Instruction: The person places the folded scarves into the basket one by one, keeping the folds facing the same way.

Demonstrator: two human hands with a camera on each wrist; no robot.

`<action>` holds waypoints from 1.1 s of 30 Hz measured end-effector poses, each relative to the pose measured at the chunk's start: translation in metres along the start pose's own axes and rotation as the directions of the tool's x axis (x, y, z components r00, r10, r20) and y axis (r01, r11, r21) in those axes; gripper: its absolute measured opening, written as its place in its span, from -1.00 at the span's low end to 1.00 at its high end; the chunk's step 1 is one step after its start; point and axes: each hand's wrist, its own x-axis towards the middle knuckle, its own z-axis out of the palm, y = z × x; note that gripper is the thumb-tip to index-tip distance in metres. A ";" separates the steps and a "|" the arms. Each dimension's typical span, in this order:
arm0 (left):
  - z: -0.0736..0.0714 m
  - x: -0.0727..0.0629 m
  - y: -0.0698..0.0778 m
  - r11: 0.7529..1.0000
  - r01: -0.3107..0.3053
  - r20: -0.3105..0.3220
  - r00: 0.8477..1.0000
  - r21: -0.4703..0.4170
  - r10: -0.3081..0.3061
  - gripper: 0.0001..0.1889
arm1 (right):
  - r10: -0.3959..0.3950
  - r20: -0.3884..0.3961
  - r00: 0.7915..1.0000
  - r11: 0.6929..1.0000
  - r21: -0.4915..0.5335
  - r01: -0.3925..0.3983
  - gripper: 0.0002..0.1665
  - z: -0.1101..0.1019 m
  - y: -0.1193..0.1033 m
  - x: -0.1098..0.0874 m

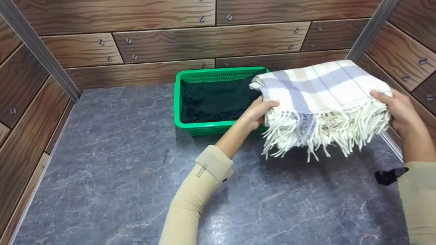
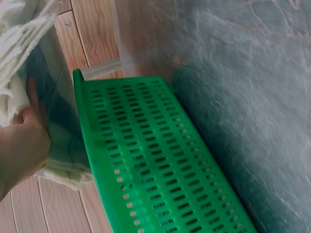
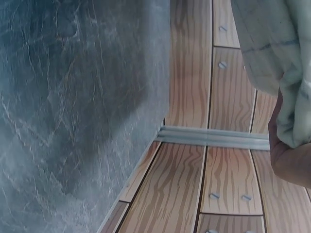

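Observation:
Both hands hold up a folded fringed blanket [image 1: 323, 88], white with lavender and beige checks, its cream tassels hanging toward me. At its left edge the left hand [image 1: 257, 112] grips it, thumb on top and fingers underneath. The right hand [image 1: 402, 107] grips the right edge the same way. Left of the blanket stands a green perforated plastic basket [image 1: 177, 98] with dark fringed cloth [image 1: 218, 97] inside; the blanket overlaps its right end in the head view. In the left wrist view, the left hand [image 2: 24, 145] is beside the basket's wall [image 2: 155, 155].
The basket stands on a grey marbled tabletop [image 1: 119, 177], near the back wood-patterned panel [image 1: 204, 44]. More such panels rise at left and right, joined by grey metal corner strips [image 1: 41, 51]. A black device [image 1: 391, 176] sticks out from the right sleeve.

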 end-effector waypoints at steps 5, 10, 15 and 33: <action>-0.009 -0.003 0.004 1.000 0.001 0.003 1.000 0.023 -0.001 -0.23 | 0.024 0.032 0.999 0.999 0.033 -0.025 -0.86 0.009 0.003 0.001; -0.018 -0.004 0.007 0.998 0.010 -0.031 0.999 0.068 -0.008 -0.10 | 0.016 0.057 0.998 0.998 0.057 -0.019 -0.85 0.018 0.004 0.005; -0.027 -0.006 0.008 0.993 0.000 -0.058 0.998 0.117 0.007 -0.07 | -0.005 0.073 0.997 0.998 0.060 0.000 -0.84 0.030 0.007 0.007; -0.059 -0.017 0.018 0.985 -0.030 -0.077 0.996 0.173 0.044 -0.07 | -0.014 0.172 0.985 0.990 0.140 -0.010 -0.80 0.059 0.016 0.009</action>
